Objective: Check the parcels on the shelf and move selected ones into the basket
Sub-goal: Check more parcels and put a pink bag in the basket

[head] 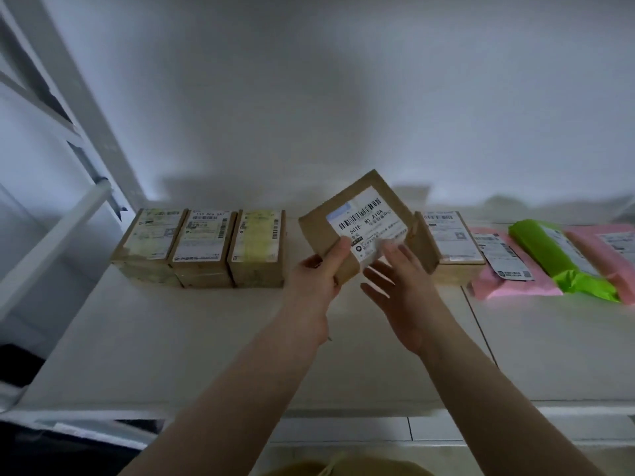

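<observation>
Left hand (pixel 318 269) is clamped on the bottom-left corner of a small cardboard parcel (pixel 357 225), tilted up above the shelf (pixel 206 338) around 12 o'clock. Right hand (pixel 402 286) is spread, fingertips on its label. Looks light and stiff, so edges are the best grip.

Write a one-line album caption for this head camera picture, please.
Left hand lifts a labelled brown box off the white shelf; right hand open beside it.

dim room, plain white wall (pixel 309 80), white shelf (pixel 171 338).
</observation>
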